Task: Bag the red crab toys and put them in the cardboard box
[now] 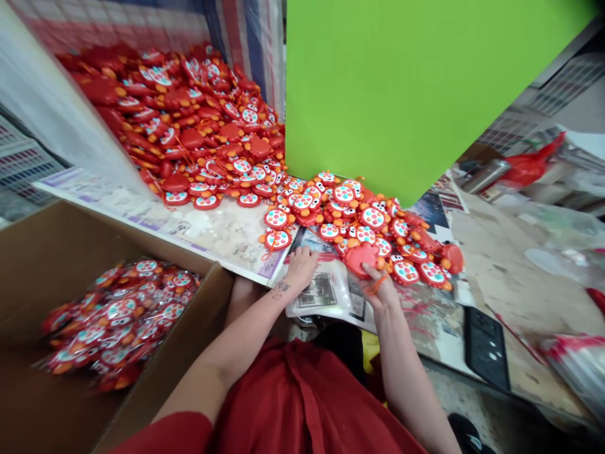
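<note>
Toy (360,257) gripped in my right hand (384,291), 1 o'clock of bags (326,293). My left hand (299,270) flat, fingers spread on bags. Box (47,252) at 8 o'clock part filled. Pile (189,126) at 11 o'clock huge, so I judge most left.

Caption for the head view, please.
Right hand grips a red toy, left hand rests on clear bags, beside a cardboard box of bagged toys.

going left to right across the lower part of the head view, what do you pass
cardboard box → bagged toys lying in it → left hand, flat on the clear bags → right hand gripping a red toy → flat black object with buttons
</note>
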A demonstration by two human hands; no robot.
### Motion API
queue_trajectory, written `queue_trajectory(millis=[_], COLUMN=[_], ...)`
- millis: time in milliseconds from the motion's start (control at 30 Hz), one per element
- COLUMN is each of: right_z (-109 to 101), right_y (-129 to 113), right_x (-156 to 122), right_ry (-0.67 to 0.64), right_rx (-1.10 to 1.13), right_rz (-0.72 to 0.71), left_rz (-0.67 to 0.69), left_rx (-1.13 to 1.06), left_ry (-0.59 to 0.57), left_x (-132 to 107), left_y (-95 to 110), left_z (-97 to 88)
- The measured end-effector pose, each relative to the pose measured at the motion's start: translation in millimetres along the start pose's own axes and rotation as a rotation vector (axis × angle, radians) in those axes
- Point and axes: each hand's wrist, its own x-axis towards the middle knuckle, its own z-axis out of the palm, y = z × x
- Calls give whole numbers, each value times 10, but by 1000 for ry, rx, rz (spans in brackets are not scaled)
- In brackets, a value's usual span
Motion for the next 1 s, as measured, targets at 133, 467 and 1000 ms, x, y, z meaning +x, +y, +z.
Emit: queue_trajectory(millis=[133, 467, 1000], right_z=[82, 154, 443], right_y=[4, -80, 35], right_x=[31, 125, 664], right_ry=[-10, -142, -488], right_rx=[-15, -144, -1053], right_rz=[-83, -163, -336], left_rz=[-59, 225, 329], left_rx=[23, 1, -57], left_ry=[27, 208, 432], left_x=[22, -111, -197], left_y=[-7, -62, -84], left_z=[29, 212, 258])
